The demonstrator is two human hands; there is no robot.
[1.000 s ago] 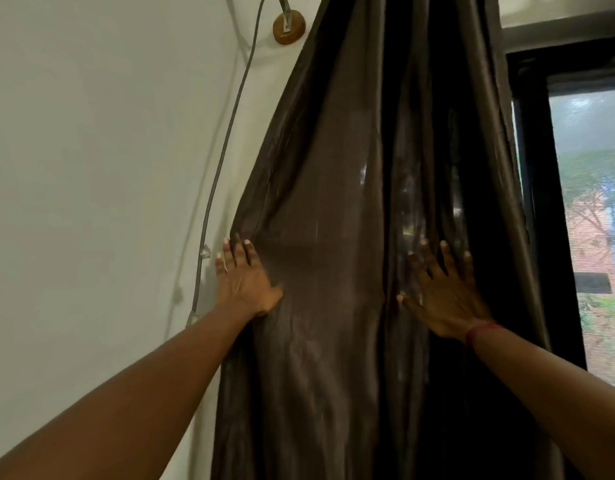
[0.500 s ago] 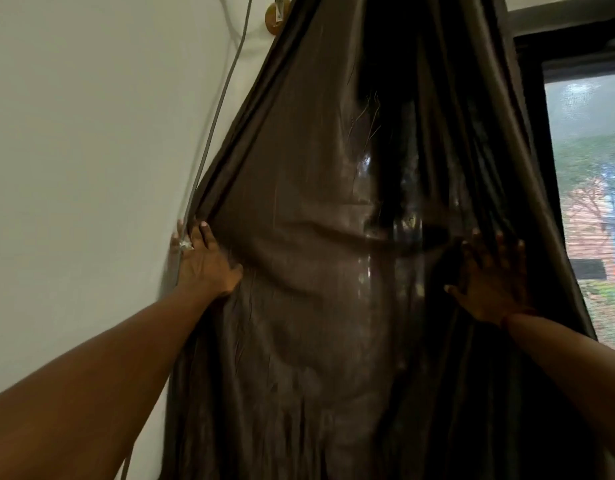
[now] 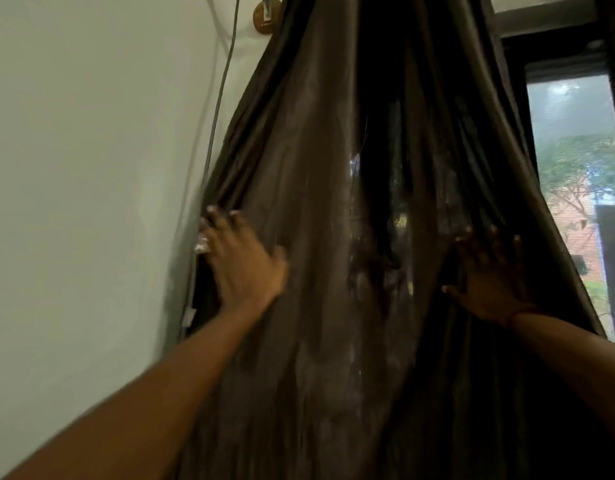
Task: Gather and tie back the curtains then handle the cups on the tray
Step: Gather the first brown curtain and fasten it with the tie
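Since half a second ago the left hand (image 3: 245, 268) has slid inward with the wall-side edge of the curtain (image 3: 316, 202), while the right hand (image 3: 489, 275) stays on the dark folds near the window (image 3: 576, 168). Both hands lie flat on the cloth, fingers spread apart and gripping nothing, and it hangs between wall (image 3: 91, 168) and window. It looks thin, soft and slick (that sheen hints it may slip), so bunch it at mid-height with fingers wrapped right round the folds.
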